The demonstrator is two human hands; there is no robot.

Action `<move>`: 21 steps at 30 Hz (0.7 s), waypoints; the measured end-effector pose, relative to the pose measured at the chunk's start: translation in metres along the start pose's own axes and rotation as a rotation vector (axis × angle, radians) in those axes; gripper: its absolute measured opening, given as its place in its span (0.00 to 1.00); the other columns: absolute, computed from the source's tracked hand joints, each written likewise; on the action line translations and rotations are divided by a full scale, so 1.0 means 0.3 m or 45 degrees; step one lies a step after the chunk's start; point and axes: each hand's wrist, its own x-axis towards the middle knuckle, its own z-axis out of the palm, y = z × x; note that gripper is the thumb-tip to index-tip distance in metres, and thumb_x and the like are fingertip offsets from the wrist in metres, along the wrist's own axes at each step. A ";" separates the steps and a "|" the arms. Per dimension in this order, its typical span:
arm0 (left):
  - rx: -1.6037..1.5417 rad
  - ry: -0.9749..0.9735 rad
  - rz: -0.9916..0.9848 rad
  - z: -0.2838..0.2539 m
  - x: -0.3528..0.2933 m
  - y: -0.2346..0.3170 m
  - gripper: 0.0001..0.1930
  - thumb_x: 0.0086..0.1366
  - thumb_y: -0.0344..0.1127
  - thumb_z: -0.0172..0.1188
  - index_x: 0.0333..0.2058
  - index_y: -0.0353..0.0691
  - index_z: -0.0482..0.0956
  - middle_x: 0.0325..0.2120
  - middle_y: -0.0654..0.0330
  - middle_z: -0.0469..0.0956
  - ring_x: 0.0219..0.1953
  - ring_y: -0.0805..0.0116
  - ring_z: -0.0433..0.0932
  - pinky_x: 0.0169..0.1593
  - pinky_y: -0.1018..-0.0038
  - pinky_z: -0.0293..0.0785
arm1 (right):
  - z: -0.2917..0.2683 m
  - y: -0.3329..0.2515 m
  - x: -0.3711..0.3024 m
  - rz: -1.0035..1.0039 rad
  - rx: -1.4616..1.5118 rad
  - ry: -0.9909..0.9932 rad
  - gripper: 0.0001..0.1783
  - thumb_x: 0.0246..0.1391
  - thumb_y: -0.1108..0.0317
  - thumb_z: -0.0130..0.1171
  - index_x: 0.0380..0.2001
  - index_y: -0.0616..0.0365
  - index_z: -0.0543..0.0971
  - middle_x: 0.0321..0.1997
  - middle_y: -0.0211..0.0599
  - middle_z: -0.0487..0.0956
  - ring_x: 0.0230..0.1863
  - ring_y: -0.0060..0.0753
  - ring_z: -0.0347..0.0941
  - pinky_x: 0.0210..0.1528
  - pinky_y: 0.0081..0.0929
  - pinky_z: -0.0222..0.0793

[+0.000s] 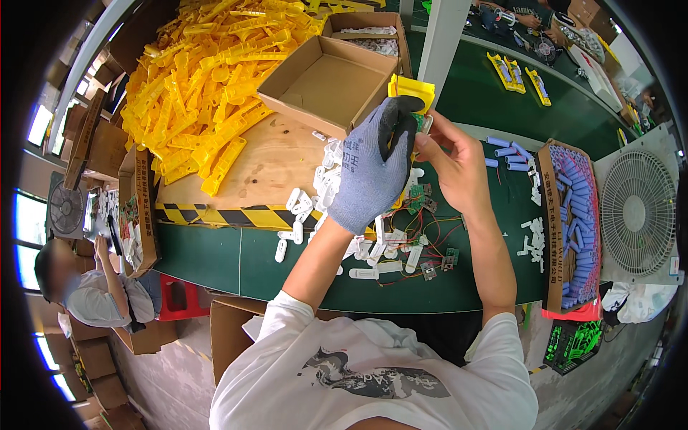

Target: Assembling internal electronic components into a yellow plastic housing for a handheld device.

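Observation:
My left hand (pixel 371 163), in a blue-grey glove with dark fingertips, is closed around a yellow plastic housing (pixel 412 89) held above the bench. The fingers of my bare right hand (pixel 460 166) pinch at the housing's near side, where a small green circuit board (pixel 420 122) and a pale edge show. My hands hide most of the housing. Below them lie white plastic covers (pixel 327 183) in a loose pile. Circuit boards with thin coloured wires (pixel 423 201) are scattered beside the covers on the green bench top (pixel 251 261).
A large heap of yellow housings (pixel 215 79) fills the back left, beside an open cardboard box (pixel 326 79). Blue-purple cylindrical cells (pixel 577 215) fill a carton at right, near a fan (pixel 634 204). Another person (pixel 100 287) sits at far left. A metal post (pixel 444 43) stands ahead.

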 end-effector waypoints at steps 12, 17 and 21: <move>0.068 -0.027 -0.016 0.029 -0.024 0.056 0.10 0.62 0.24 0.47 0.43 0.32 0.68 0.30 0.49 0.74 0.30 0.59 0.75 0.35 0.69 0.70 | 0.011 -0.079 -0.059 -0.352 -0.658 0.040 0.27 0.56 0.74 0.53 0.58 0.68 0.63 0.28 0.51 0.77 0.28 0.45 0.77 0.32 0.32 0.71; 0.115 -0.030 -0.050 0.043 -0.033 0.055 0.11 0.62 0.25 0.47 0.44 0.33 0.67 0.30 0.47 0.74 0.31 0.53 0.76 0.35 0.66 0.70 | 0.034 -0.086 -0.083 -0.515 -0.834 0.158 0.27 0.57 0.74 0.51 0.59 0.68 0.61 0.26 0.48 0.74 0.25 0.47 0.73 0.29 0.36 0.68; 0.111 0.008 -0.007 0.045 -0.035 0.047 0.11 0.61 0.25 0.49 0.44 0.33 0.67 0.30 0.46 0.74 0.32 0.52 0.76 0.36 0.65 0.70 | 0.049 -0.073 -0.081 -0.570 -0.866 0.205 0.27 0.57 0.75 0.51 0.59 0.68 0.61 0.24 0.47 0.73 0.23 0.46 0.72 0.27 0.36 0.67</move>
